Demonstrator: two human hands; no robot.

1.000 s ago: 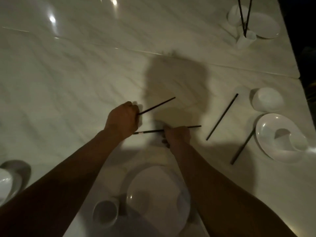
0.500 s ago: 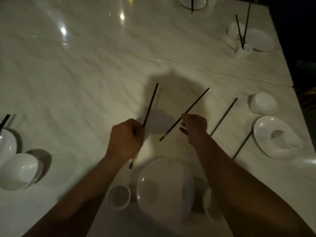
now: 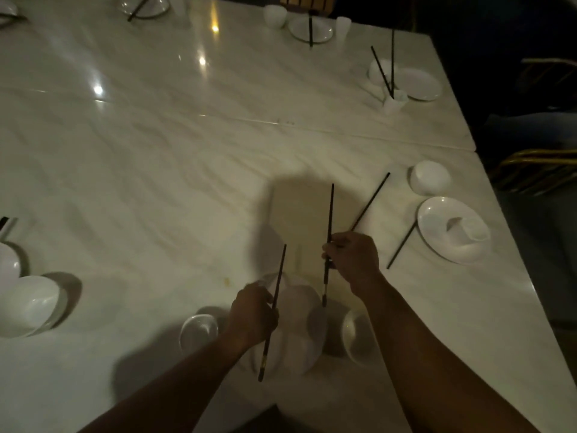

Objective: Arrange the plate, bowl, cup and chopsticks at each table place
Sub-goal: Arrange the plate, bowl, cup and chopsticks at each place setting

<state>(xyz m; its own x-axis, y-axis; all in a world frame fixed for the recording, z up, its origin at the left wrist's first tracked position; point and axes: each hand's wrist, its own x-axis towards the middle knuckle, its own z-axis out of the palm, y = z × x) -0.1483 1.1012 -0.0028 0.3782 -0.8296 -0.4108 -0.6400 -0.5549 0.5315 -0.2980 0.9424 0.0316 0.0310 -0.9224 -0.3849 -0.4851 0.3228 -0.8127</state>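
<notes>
My left hand (image 3: 253, 314) grips one dark chopstick (image 3: 278, 276) over the white plate (image 3: 307, 332) at the near place. My right hand (image 3: 352, 260) pinches a second chopstick (image 3: 330, 214), held almost upright above the plate's far right edge. A cup (image 3: 198, 331) stands left of the plate and a bowl (image 3: 356, 335) right of it. At the place to the right, two chopsticks (image 3: 371, 201) lie loose on the table beside a plate (image 3: 437, 226) with a tipped cup (image 3: 471, 229) on it and a bowl (image 3: 431, 178).
The white marble table (image 3: 156, 151) has more place settings: a plate with a cup (image 3: 395, 100) holding chopsticks at far right, another plate (image 3: 310, 29) at the far edge, bowls (image 3: 28, 304) at left. Chairs (image 3: 537, 170) stand past the right edge.
Both hands drew back toward me over the near plate. The two chopsticks swung from slanted to nearly parallel, pointing away from me. The camera tilted up, showing more of the far table.
</notes>
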